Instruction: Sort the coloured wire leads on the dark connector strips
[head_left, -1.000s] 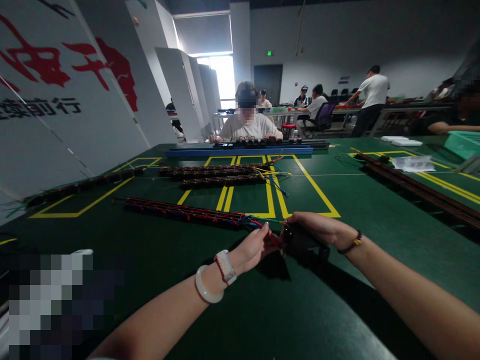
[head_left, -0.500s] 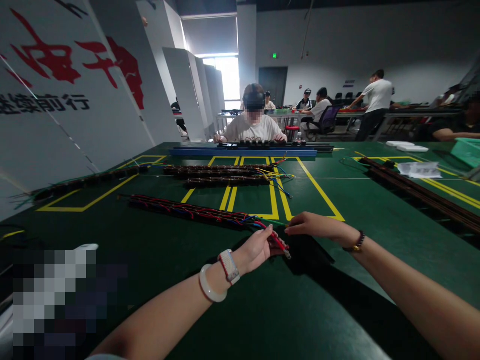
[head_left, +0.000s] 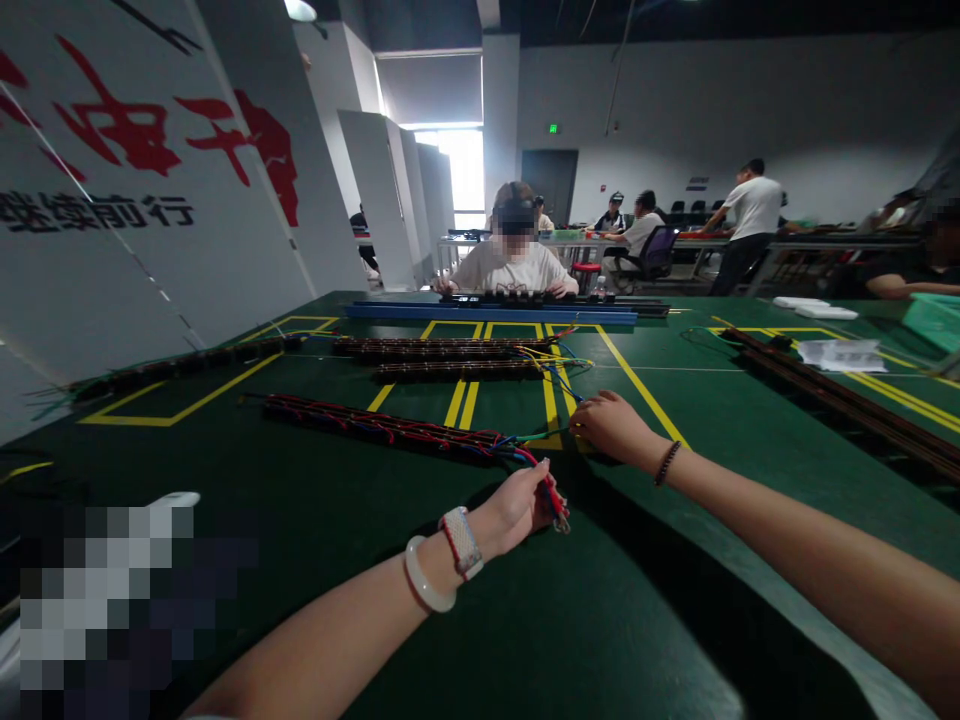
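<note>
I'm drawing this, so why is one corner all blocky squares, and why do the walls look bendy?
Head view: the blocky patch is pixelated; the wide lens bends the white panels; the window glares while the table is dim; shadows lie under the left hand, holding red wires, and the right hand.

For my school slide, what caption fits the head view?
Left hand pinches red wires from a long harness; right hand rests beside it.

One left hand (head_left: 517, 505), one right hand (head_left: 611, 425). At least four wired strips (head_left: 375, 425) mid-frame. One blue rail (head_left: 487, 312) above them. Two white pads (head_left: 810, 307) upper right.
</note>
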